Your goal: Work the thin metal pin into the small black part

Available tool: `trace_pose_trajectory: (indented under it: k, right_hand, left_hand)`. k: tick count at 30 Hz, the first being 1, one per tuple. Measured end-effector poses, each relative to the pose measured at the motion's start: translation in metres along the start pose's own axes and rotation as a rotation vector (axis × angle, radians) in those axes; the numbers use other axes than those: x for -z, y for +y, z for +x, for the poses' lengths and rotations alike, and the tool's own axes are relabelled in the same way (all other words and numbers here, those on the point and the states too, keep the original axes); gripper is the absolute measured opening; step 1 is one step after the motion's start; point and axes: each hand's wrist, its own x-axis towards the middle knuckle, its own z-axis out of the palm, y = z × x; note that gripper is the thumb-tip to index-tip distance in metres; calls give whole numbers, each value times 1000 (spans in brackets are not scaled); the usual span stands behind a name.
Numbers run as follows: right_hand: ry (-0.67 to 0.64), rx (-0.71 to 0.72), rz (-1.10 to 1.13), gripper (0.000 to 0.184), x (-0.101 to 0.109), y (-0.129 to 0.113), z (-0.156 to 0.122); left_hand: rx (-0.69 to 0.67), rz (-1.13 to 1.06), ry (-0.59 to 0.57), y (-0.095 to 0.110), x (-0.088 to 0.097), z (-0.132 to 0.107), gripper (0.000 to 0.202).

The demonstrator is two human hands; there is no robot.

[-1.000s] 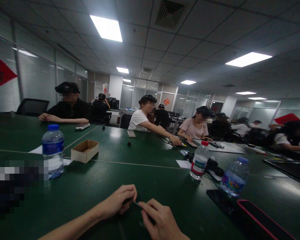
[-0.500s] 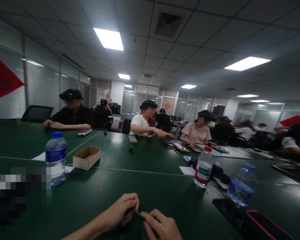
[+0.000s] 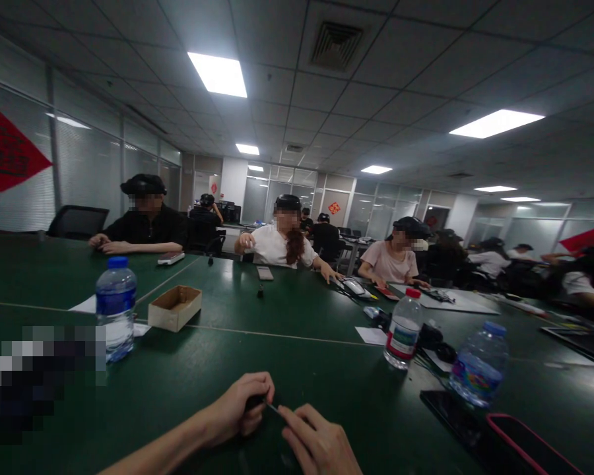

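Note:
My left hand (image 3: 246, 404) is closed above the green table (image 3: 218, 359), its fingers curled round a small dark object (image 3: 255, 400). A thin grey strip (image 3: 272, 409) spans the gap to my right hand (image 3: 317, 437), which pinches its near end between thumb and fingers. Whether strip and dark object are one piece, I cannot tell. Both hands are low in the head view, close together but apart, and the fingers hide most of what they hold.
On the left stand a blue-capped bottle (image 3: 115, 310) and an open cardboard box (image 3: 175, 310). To the right are a red-capped bottle (image 3: 403, 330), another blue-capped bottle (image 3: 479, 366), a black phone (image 3: 450, 415) and a pink-rimmed phone (image 3: 529, 445). Several people sit across the table.
My hands keep the same grip and have barely moved. Across the table, the person in white has straightened up and lifted one hand. The whole view has shifted slightly.

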Motion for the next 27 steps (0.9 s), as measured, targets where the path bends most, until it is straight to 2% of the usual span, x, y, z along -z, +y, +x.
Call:
trace_pose_trajectory:
  k: [6,16,27]
  right_hand:
    - [3,-17,-13,34,-1,0,0]
    - [-12,-17,6,34,2,-1,0]
    - [-27,34,32,37,1,2,-4]
  left_hand:
    - [26,-22,15,2,0,0,23]
    - [-59,100,4,-1,-2,-2,21]
    - [-31,161,-89,5,-2,-6,18]
